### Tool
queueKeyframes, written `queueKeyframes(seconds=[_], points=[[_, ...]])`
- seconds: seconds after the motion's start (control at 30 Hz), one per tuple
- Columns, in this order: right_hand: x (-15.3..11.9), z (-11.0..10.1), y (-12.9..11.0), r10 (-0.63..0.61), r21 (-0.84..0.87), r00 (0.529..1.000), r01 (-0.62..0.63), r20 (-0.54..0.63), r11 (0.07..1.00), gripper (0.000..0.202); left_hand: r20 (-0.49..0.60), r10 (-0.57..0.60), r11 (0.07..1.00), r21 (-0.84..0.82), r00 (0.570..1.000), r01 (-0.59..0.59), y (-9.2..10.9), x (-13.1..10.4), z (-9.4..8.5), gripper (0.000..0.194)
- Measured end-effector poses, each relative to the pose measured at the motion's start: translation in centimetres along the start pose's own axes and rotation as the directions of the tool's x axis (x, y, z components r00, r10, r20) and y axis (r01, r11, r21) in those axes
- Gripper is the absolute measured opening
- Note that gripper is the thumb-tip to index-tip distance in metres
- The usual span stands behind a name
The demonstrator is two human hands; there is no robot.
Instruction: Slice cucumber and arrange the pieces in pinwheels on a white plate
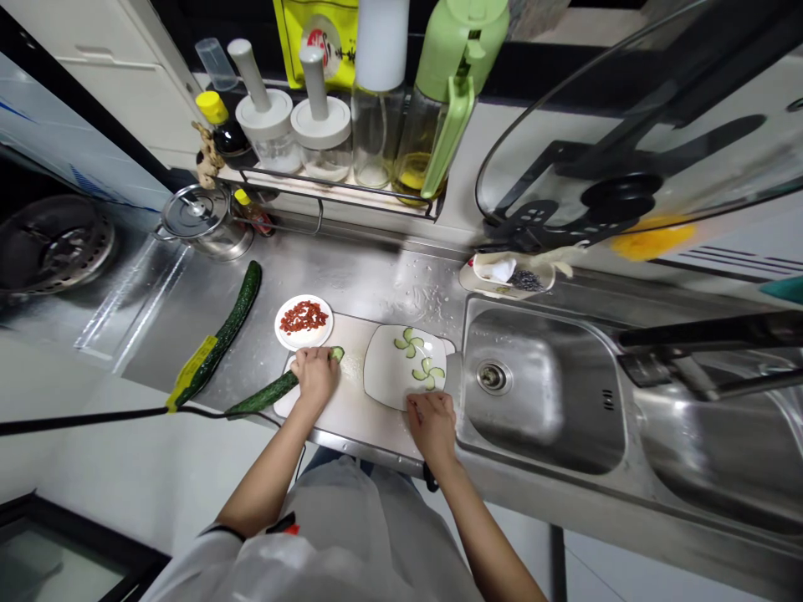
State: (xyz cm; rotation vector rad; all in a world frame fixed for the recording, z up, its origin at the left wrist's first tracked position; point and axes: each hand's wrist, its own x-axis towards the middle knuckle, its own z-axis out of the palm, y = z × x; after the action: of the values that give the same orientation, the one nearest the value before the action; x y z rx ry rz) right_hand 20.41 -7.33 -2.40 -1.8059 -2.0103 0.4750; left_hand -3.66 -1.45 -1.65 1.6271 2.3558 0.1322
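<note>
My left hand [315, 374] is wrapped over a cut cucumber [267, 395] that lies across the left end of the cutting board [357, 410]. The pale green cut end [338, 354] shows just past my fingers. My right hand [432, 420], fingers curled together, is at the near right rim of a white plate [386, 359]; anything between its fingertips is hidden. Thin cucumber slices [427, 374] form two pinwheel shapes on the plate. Behind my left hand, a small white dish [285, 336] holds red dried berries [304, 317].
Another cucumber [235, 322] with a yellow label lies to the left. A lidded steel pot [207, 221] stands behind it, beside the stove [56, 242]. The sink [545, 385] is on the right. A rack [326, 188] of jars and bottles runs along the wall.
</note>
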Motion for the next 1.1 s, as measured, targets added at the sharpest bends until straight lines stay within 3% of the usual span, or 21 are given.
queueKeyframes(seconds=[1.1], points=[[0.07, 0.11, 0.00, -0.012, 0.002, 1.000, 0.012, 0.019, 1.000, 0.021, 0.021, 0.020, 0.999, 0.033, 1.000, -0.021, -0.01, 0.16, -0.12, 0.021]])
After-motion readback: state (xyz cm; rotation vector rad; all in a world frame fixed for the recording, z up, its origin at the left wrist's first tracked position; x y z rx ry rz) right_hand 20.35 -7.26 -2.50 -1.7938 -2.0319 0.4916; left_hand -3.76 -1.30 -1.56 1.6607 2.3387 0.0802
